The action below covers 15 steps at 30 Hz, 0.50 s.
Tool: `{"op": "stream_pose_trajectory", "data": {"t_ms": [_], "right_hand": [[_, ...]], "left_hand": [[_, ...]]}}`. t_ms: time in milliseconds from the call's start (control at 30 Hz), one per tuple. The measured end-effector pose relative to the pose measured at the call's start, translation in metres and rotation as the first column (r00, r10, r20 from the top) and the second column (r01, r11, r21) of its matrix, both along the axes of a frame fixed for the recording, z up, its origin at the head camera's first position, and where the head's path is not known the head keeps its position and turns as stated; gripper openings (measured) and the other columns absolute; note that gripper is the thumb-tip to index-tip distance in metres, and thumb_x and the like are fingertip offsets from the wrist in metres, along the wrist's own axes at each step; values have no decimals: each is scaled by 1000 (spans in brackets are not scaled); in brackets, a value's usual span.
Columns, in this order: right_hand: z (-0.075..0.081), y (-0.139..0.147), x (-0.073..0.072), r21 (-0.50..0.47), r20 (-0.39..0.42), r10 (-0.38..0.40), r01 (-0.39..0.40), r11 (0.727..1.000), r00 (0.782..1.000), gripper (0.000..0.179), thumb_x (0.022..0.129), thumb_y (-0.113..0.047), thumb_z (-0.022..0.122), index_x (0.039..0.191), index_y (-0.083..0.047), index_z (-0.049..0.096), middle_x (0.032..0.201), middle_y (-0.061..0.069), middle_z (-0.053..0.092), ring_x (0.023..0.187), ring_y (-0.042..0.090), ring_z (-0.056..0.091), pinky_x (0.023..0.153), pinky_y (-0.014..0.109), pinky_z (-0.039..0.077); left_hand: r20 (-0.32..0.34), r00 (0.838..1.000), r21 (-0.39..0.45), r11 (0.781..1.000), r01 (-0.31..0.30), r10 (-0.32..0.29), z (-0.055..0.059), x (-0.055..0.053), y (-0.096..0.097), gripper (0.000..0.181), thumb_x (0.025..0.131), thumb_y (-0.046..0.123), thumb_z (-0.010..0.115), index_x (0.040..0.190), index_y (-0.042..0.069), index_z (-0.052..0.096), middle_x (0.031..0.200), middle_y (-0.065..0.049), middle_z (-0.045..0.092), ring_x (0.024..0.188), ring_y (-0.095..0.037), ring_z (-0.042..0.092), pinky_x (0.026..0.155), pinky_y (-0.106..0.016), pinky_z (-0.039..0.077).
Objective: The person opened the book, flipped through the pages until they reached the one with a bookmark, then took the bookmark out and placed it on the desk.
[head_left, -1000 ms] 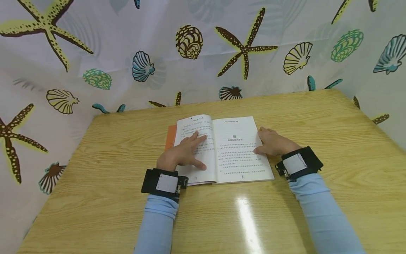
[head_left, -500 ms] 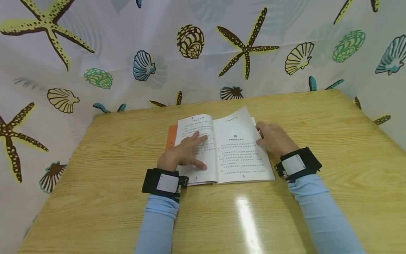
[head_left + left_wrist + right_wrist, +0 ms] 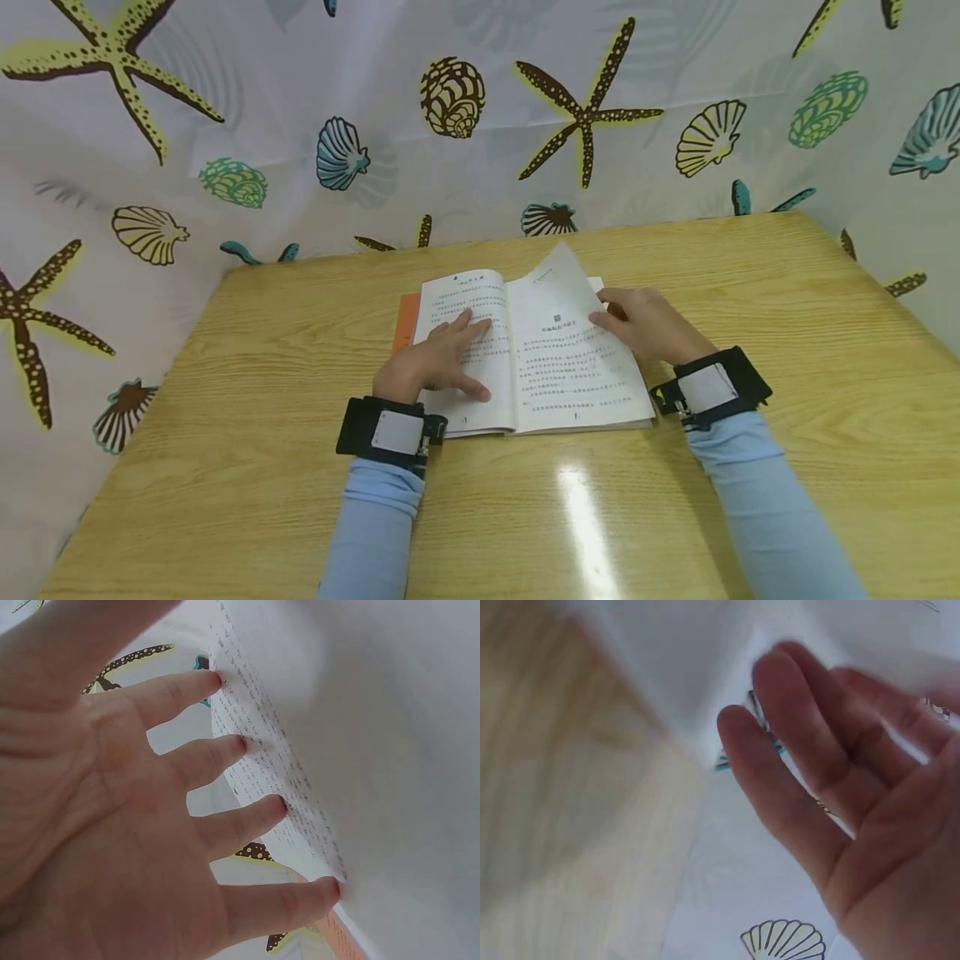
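An open book (image 3: 487,287) with printed pages lies on the wooden table, an orange strip (image 3: 406,321) showing past its left edge. My left hand (image 3: 431,362) rests on the left-hand page with fingers spread. In the left wrist view, its straight fingertips (image 3: 274,806) meet the printed paper. My right hand (image 3: 652,325) pinches the outer edge of a right-hand page (image 3: 570,367), thumb on top and fingers behind. That page is lifted and bent, its top corner pointing up. Under it a strip of the page below shows. In the right wrist view, the fingers (image 3: 780,802) curve near blurred white paper.
The wood-grain table (image 3: 262,467) extends around the book on all sides. Behind it and along the sides hangs a white cloth (image 3: 405,183) printed with starfish and shells. A black wrist strap (image 3: 712,387) sits on each arm above the blue sleeves.
The right hand went from lying at the book's right edge to pinching the page and raising it, its upper corner curling up and leftward. The left hand stayed in place.
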State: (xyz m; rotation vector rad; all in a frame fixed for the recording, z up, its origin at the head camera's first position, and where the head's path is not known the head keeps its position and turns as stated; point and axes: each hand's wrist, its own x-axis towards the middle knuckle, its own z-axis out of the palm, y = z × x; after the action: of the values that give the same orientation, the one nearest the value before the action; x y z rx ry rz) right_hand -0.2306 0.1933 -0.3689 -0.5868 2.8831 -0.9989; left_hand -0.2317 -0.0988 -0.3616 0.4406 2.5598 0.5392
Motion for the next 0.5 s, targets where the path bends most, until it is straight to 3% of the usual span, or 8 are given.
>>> {"op": "stream_pose_trajectory", "data": {"t_ms": [100, 167, 233, 367, 500], "right_hand": [[8, -6, 4, -175, 115, 99, -78, 982, 988, 48, 112, -28, 39, 138, 9, 55, 112, 24, 68, 98, 34, 66, 86, 44, 53], [13, -12, 8, -249, 187, 152, -103, 963, 971, 59, 113, -36, 26, 148, 7, 44, 129, 28, 62, 115, 40, 62, 103, 55, 45], [16, -20, 10, -253, 225, 199, -140, 957, 954, 63, 112, -41, 19, 155, 1, 37, 135, 28, 59, 122, 42, 57, 108, 61, 37], [12, -38, 14, -184, 263, 257, -213, 960, 930, 60, 112, -45, 18, 161, -12, 30, 142, 25, 55, 124, 40, 57, 109, 61, 36], [6, -53, 16, -140, 290, 294, -263, 955, 911, 60, 111, -45, 21, 161, -13, 28, 156, 19, 41, 140, 37, 44, 115, 56, 30]], "left_hand": [[7, 1000, 7, 1000, -2, 1, 0, 0, -1, 107, 80, 29, 88, 164, 21, 22, 170, -7, 2, 154, -38, 5, 118, -61, 19], [14, 1000, 12, 1000, -3, 3, 0, 0, -1, 107, 80, 28, 88, 164, 21, 22, 170, -7, 2, 154, -37, 4, 118, -61, 18], [15, 1000, 12, 1000, -1, 1, -1, 0, -2, 107, 80, 29, 88, 164, 21, 22, 170, -7, 2, 154, -37, 4, 119, -61, 18], [2, 1000, 5, 1000, 11, -11, -1, -1, -1, 106, 80, 29, 88, 163, 21, 23, 170, -7, 3, 154, -38, 6, 118, -62, 18], [-21, 1000, 43, 999, 22, -22, -2, -2, 0, 111, 77, 22, 91, 164, 19, 22, 170, -9, 4, 154, -37, 7, 120, -58, 16]]}}
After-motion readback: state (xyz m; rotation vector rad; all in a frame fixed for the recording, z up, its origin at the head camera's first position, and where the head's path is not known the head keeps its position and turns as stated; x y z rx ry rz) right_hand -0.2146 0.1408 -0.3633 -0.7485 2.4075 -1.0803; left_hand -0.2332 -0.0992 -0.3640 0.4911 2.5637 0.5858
